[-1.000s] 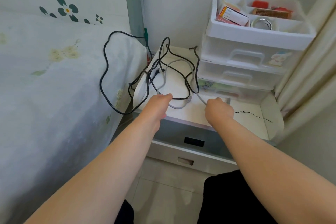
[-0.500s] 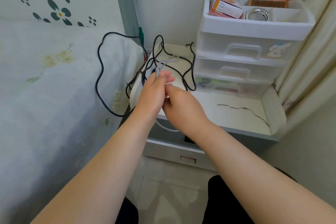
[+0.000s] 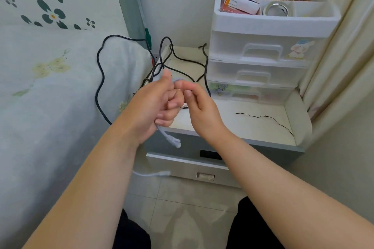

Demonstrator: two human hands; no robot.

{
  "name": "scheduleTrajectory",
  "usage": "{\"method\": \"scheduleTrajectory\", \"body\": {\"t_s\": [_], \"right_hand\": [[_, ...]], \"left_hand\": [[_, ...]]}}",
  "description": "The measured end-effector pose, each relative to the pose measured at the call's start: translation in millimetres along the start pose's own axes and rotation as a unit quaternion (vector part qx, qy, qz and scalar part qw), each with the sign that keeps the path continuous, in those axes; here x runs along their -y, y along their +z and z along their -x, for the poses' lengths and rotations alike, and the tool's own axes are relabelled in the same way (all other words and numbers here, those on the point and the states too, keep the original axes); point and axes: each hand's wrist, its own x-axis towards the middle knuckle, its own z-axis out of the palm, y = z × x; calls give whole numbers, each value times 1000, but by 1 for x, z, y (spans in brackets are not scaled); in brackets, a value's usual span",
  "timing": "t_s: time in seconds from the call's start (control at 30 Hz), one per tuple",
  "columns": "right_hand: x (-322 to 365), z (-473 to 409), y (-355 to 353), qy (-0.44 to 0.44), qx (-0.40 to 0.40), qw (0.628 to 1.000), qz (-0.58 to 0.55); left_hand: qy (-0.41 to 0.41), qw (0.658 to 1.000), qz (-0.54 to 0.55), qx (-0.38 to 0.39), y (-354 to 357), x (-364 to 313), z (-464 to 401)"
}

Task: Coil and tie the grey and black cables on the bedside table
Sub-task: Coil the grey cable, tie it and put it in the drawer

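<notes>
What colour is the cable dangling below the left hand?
Light grey cable, seen in the head view, hanging from the left hand.

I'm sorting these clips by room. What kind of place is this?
Most likely a bedroom: a bed with floral bedding sits beside a bedside table, which carries a white plastic drawer organizer, and a curtain hangs at the right.

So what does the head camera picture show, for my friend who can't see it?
Two bare hands, left hand and right hand, coil a grey cable above a bedside table. A black cable sprawls from table to bed, beside a white drawer organiser.
</notes>
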Motion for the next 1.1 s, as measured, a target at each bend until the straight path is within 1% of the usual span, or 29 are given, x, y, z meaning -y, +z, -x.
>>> {"method": "scheduleTrajectory", "body": {"t_s": [0.07,0.13,0.2,0.27,0.37,0.4,0.47,0.5,0.53,0.57,0.6,0.63,0.67,0.73,0.77,0.83,0.9,0.93,0.97,1.03,1.1], "right_hand": [[3,-4,6,29,-18,996,-78],[4,-5,12,58,-10,988,-140],[3,-3,18,97,11,975,-197],[2,-1,23,156,26,958,-240],[4,2,24,238,32,947,-211],[5,3,23,274,50,941,-191],[12,7,21,325,135,929,-115],[15,12,20,320,193,927,-39],[18,17,20,290,243,924,54],[19,21,21,245,274,919,139],[20,26,21,199,286,915,202],[20,30,21,167,295,910,238],[21,34,20,151,307,904,257],[24,40,17,127,330,886,298],[24,41,14,119,329,883,315],[26,40,5,109,315,887,319],[28,38,-5,82,302,900,302],[29,36,-9,59,290,909,295],[29,35,-13,34,270,916,294],[30,32,-18,-14,210,932,296],[27,28,-24,-31,132,948,288]], "left_hand": [[20,996,87,22,4,-2,1],[46,988,144,8,5,-3,2],[69,984,161,-15,3,-3,3],[78,982,170,-38,2,-2,4],[79,978,176,-80,0,-1,7],[76,979,158,-104,-1,1,7],[47,979,101,-169,-5,4,6],[26,979,68,-190,-7,6,5],[6,980,37,-195,-9,8,4],[-9,982,9,-189,-9,10,2],[-17,983,-21,-181,-9,12,1],[-16,981,-71,-178,-8,15,-1],[-7,972,-148,-183,-7,18,-4],[16,935,-305,-181,-6,24,-9],[15,923,-349,-163,-5,25,-10],[5,912,-397,-108,-5,29,-11],[-6,882,-467,-62,-3,28,-8],[-10,869,-491,-52,-3,29,-8],[-17,870,-490,-49,-2,28,-8],[-36,896,-440,-39,1,23,-5],[-49,918,-392,-26,3,19,-2]]}}
